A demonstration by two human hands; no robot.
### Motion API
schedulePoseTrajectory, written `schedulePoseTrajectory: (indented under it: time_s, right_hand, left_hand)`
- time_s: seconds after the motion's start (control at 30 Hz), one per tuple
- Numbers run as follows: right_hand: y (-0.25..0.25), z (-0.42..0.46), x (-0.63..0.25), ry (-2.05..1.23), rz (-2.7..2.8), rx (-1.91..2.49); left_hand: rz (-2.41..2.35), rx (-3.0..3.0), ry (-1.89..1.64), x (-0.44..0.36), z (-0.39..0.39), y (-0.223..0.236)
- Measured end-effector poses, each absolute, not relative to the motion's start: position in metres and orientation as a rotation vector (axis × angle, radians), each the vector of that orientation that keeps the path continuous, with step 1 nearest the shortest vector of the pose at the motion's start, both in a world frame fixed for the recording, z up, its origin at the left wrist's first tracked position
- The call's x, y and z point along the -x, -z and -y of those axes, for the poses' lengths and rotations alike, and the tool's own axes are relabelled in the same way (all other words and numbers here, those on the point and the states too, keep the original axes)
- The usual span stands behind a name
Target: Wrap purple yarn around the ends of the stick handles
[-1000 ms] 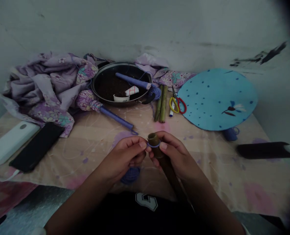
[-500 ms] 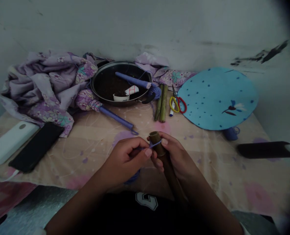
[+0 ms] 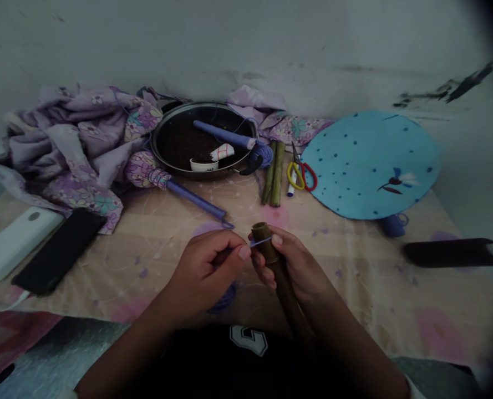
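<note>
Bamboo tube clenched in my right hand, long axis slanting up from my chest; my left hand pinches blue thread (just left of the tube's upper end).

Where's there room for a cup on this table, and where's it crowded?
Bare patterned cloth shows between the black phone and the left hand, and between the right hand, the blue spotted disc and the black roll. It is crowded at the back, around the dark metal pan, the crumpled floral fabric, the green stalks and the scissors.
</note>
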State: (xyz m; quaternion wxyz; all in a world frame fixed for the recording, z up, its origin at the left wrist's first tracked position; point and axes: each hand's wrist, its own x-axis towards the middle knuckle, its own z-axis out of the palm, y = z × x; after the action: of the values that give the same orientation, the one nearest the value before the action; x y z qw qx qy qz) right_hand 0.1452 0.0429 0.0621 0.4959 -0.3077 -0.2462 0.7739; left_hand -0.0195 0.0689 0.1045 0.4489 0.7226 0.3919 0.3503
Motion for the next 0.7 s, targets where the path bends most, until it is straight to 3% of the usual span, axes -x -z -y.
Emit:
schedulePoseTrajectory:
  time_s: [0.7]
  right_hand:
    - [-0.066, -0.035, -0.144, -2.091, 0.603, 0.511]
  left_hand:
    - [-0.911, -1.435, -0.616, 0.027, -0.081, -0.101]
